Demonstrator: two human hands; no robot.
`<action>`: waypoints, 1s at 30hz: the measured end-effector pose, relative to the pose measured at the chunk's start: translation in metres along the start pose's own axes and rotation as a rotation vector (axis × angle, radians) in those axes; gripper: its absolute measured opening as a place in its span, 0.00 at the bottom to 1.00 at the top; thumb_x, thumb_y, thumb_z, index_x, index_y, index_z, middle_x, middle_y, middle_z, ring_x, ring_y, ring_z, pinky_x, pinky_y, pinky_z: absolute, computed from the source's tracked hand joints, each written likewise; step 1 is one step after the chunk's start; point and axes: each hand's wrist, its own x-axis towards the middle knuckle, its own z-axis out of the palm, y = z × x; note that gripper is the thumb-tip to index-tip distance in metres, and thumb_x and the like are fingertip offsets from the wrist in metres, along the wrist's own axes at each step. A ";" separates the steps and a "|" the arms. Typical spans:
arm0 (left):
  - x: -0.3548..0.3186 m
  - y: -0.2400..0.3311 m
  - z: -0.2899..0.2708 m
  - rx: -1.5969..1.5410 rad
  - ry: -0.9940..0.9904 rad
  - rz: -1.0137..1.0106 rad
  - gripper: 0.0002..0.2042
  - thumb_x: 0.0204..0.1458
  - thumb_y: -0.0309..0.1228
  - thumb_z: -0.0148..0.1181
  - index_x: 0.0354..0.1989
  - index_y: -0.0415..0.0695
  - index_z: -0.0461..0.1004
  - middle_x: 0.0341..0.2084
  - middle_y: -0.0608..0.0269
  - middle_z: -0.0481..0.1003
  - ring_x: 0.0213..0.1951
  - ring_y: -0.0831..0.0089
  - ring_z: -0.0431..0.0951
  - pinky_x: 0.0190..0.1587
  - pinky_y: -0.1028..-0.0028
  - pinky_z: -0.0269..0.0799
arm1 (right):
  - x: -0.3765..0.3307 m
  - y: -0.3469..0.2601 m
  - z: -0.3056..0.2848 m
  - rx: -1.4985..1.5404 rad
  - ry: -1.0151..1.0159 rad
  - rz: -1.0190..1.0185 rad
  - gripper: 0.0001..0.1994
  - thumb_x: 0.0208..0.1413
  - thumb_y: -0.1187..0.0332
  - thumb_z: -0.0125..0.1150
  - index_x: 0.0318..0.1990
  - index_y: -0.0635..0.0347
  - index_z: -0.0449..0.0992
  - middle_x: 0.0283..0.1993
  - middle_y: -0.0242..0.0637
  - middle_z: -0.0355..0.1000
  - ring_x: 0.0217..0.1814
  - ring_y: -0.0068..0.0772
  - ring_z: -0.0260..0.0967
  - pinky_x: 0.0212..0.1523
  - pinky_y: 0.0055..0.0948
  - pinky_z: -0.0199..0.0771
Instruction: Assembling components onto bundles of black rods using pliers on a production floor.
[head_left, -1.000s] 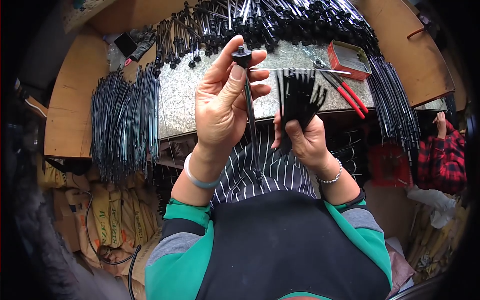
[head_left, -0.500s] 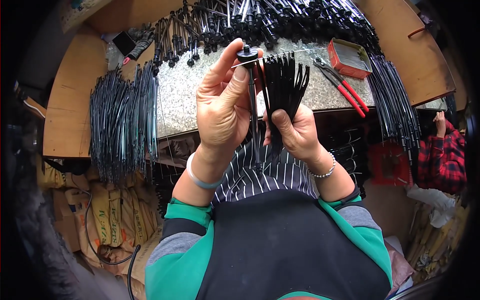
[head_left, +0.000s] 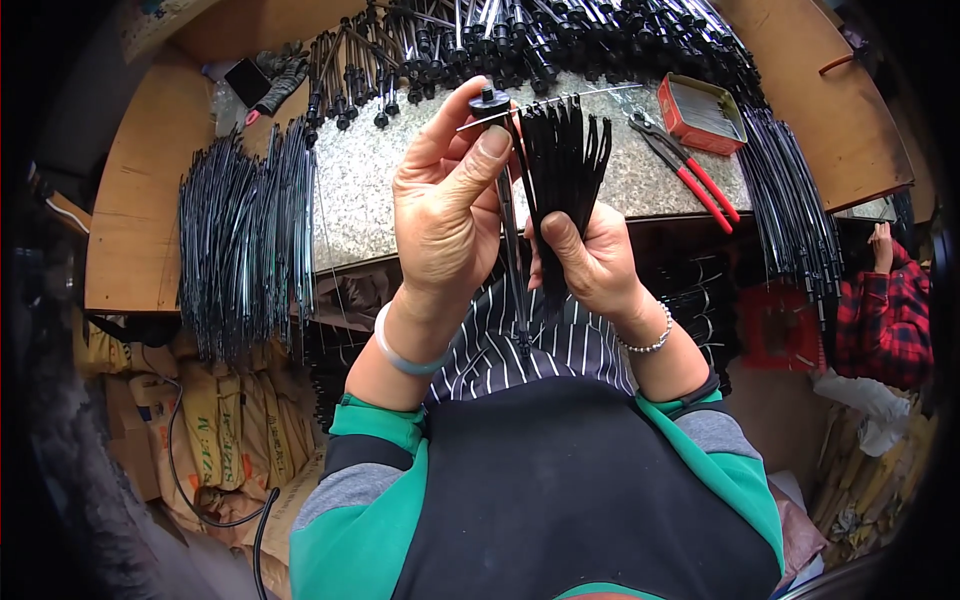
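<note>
My left hand (head_left: pixel 440 220) is closed round the upper end of a thin black rod (head_left: pixel 515 265). A round black cap (head_left: pixel 488 101) tops that rod above my fingertips, and its lower end hangs over my striped lap. In my right hand (head_left: pixel 598 268) is a fanned bundle of black strips (head_left: pixel 562 160), pinched under the thumb. A thin metal wire (head_left: pixel 612 91) runs slantwise across the tops of the strips, and its left end lies just above my left thumb. Whether the wire passes through each strip is too small to tell.
Many black capped rods (head_left: pixel 470 45) are heaped at the back of the speckled tabletop (head_left: pixel 360 190). Black strips (head_left: pixel 245 240) hang over the left edge, others (head_left: pixel 790 200) at right. Red-handled pliers (head_left: pixel 700 185) lie beside a red tin (head_left: pixel 690 135). A person's plaid sleeve (head_left: pixel 885 310) shows far right.
The capped rod has tilted slightly, its top shifting left and its lower end right. The wire slants more steeply, and the strip tops have moved a little left and up.
</note>
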 end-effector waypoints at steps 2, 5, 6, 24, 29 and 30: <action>-0.001 -0.001 0.002 -0.019 0.032 -0.015 0.18 0.52 0.19 0.53 0.53 0.38 0.64 0.40 0.56 0.74 0.41 0.74 0.75 0.44 0.77 0.72 | 0.000 0.000 0.000 -0.008 0.007 0.002 0.18 0.57 0.56 0.50 0.34 0.66 0.68 0.21 0.33 0.67 0.18 0.19 0.65 0.19 0.19 0.70; -0.001 -0.005 0.003 -0.035 0.053 -0.014 0.18 0.52 0.19 0.52 0.52 0.38 0.65 0.41 0.55 0.74 0.40 0.74 0.75 0.43 0.77 0.73 | 0.001 0.002 -0.002 -0.026 0.022 0.005 0.17 0.57 0.56 0.50 0.33 0.66 0.68 0.21 0.33 0.67 0.18 0.19 0.65 0.18 0.19 0.69; -0.001 -0.007 0.003 -0.040 0.058 -0.006 0.17 0.52 0.19 0.52 0.52 0.38 0.65 0.40 0.54 0.74 0.40 0.73 0.75 0.43 0.77 0.73 | 0.001 0.004 -0.002 -0.032 0.028 0.001 0.17 0.57 0.57 0.50 0.33 0.66 0.68 0.22 0.33 0.67 0.19 0.19 0.65 0.19 0.18 0.69; 0.006 -0.036 0.011 0.247 -0.020 0.113 0.17 0.59 0.34 0.44 0.50 0.32 0.63 0.39 0.49 0.73 0.40 0.67 0.76 0.44 0.75 0.72 | 0.016 0.036 -0.016 -0.356 0.187 -0.372 0.19 0.60 0.56 0.45 0.36 0.66 0.72 0.25 0.46 0.70 0.26 0.40 0.70 0.28 0.31 0.67; 0.009 -0.042 0.017 0.080 0.013 0.113 0.16 0.59 0.35 0.45 0.45 0.33 0.67 0.44 0.47 0.71 0.43 0.69 0.74 0.44 0.76 0.71 | 0.016 0.032 -0.024 -0.344 0.144 -0.236 0.19 0.60 0.55 0.45 0.37 0.67 0.71 0.25 0.46 0.70 0.27 0.39 0.70 0.29 0.30 0.68; 0.011 -0.042 0.017 0.050 0.023 0.057 0.16 0.59 0.35 0.44 0.45 0.33 0.67 0.43 0.47 0.72 0.43 0.70 0.74 0.43 0.77 0.71 | 0.016 0.030 -0.025 -0.338 0.127 -0.218 0.19 0.60 0.55 0.45 0.37 0.67 0.71 0.26 0.46 0.70 0.27 0.39 0.70 0.29 0.30 0.68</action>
